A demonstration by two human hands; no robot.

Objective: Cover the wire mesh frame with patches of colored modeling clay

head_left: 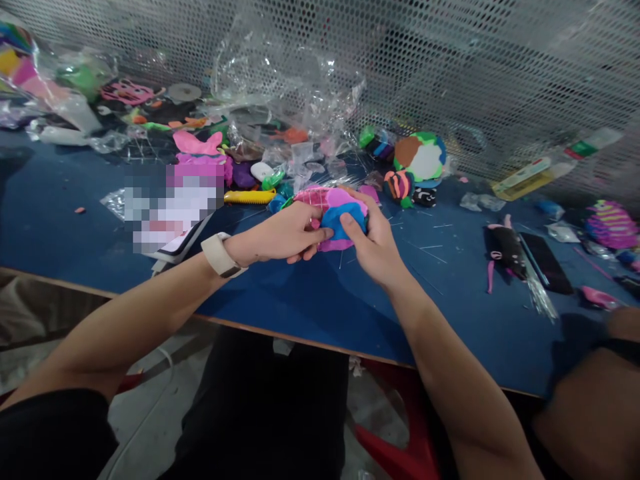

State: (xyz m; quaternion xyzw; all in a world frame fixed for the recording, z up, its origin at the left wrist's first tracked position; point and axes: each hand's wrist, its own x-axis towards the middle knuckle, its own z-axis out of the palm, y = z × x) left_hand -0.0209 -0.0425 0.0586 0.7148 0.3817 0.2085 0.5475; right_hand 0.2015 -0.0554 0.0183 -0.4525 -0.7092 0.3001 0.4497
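Note:
Both my hands meet over the blue table [300,307] and grip one clay figure [336,212], pink with a blue patch and a scored pink top. My left hand [285,233], with a pale watch on its wrist, closes on the figure's left side. My right hand [373,243] wraps its right side, thumb pressed on the blue patch.
Crumpled clear plastic [290,87] lies behind, among pink clay pieces [197,143], a yellow tool [250,197], a multicoloured clay ball [423,157] and a striped clay lump [399,185]. A black clay figure [505,250] lies right. Another person's arm [600,373] shows at lower right. Mesh wall [475,60] behind.

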